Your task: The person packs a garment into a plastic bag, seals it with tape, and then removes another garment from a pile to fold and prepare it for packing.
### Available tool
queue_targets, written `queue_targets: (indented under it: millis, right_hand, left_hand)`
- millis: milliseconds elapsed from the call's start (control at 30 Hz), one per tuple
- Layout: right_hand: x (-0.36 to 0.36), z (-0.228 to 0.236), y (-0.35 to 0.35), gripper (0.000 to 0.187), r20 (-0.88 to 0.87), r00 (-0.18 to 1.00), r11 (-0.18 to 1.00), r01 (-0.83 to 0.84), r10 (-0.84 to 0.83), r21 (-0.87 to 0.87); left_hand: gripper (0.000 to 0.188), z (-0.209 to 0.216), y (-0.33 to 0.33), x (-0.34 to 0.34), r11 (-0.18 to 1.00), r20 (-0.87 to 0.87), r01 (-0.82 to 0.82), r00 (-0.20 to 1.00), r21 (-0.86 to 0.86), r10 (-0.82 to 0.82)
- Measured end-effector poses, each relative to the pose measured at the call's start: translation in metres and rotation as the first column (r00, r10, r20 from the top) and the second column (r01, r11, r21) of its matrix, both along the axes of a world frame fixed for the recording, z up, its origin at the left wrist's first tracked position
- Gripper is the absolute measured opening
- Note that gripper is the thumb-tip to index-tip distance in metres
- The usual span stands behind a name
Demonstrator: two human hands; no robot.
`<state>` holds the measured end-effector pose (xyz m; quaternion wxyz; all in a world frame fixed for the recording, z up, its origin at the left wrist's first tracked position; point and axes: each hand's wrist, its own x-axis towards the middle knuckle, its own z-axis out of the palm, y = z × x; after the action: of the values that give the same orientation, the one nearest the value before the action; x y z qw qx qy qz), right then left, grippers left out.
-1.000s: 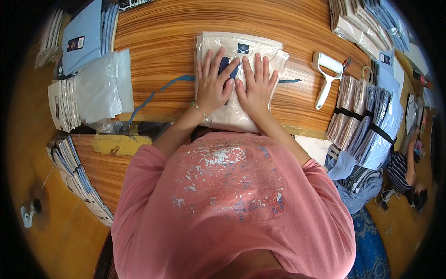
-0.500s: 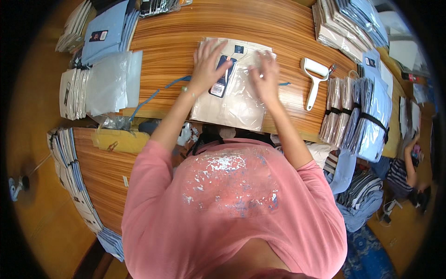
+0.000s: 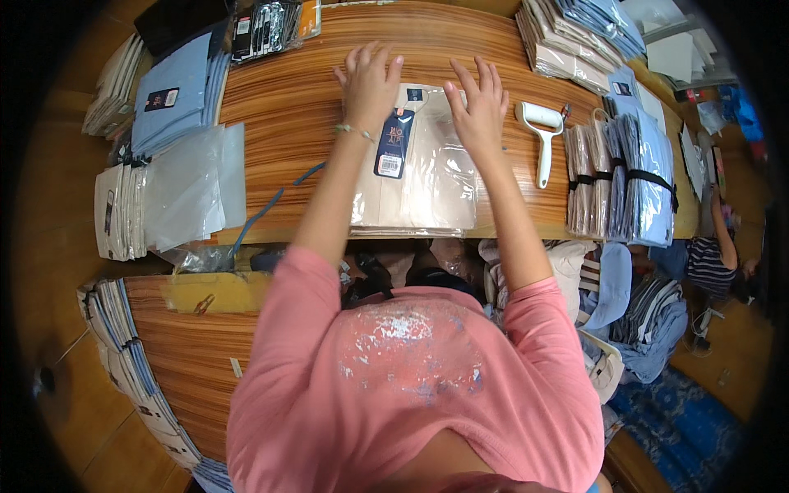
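Observation:
A folded beige garment in a clear plastic bag point(image 3: 431, 185) lies flat on the wooden table, its lower edge along the table's front edge. Through the plastic show a dark blue hang tag point(image 3: 395, 141) with a white label and a small dark collar label point(image 3: 416, 95). My left hand point(image 3: 370, 82) is at the garment's upper left corner, fingers apart and holding nothing. At the upper right side is my right hand point(image 3: 481, 111), fingers spread and nothing in them. Whether either hand touches the plastic is unclear.
A white lint roller point(image 3: 545, 135) lies right of the garment. Farther right stand strapped stacks of bagged garments point(image 3: 653, 185). Clear plastic bags point(image 3: 185, 189) and light blue folded shirts point(image 3: 177, 94) are at left. A blue ribbon point(image 3: 267, 209) lies left of the garment.
Both hands have moved away from me, from over the bagged garment up to its far corners. The view has shifted slightly. The garment lies straighter along the table's edge.

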<state>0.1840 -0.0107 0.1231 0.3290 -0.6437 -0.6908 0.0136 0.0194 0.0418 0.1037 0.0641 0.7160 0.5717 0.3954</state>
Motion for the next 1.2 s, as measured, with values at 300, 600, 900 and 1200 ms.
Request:
queue_targets:
  millis: [300,600,900,1200]
  right_hand:
    - [-0.055,-0.081,0.018,0.039,0.038,0.989,0.978,0.148,-0.144,-0.144]
    - [-0.054,-0.085,0.022,0.037,0.093,0.985,0.982,0.156,-0.147,-0.107]
    - [-0.053,-0.087,0.024,0.036,0.072,0.989,0.982,0.140,-0.132,-0.129]
    - [-0.051,-0.091,0.024,0.035,0.018,0.990,0.978,0.142,-0.141,-0.153]
  left_hand:
    - [0.024,-0.065,-0.025,0.027,0.981,-0.077,-0.115,0.992,-0.158,0.104]
    - [0.023,-0.064,-0.017,0.027,0.989,-0.066,-0.084,0.995,-0.125,0.076]
    - [0.024,-0.066,-0.017,0.027,0.985,-0.077,-0.083,0.994,-0.150,0.072]
    - [0.024,-0.074,-0.017,0.030,0.990,-0.036,-0.086,0.996,-0.114,0.082]
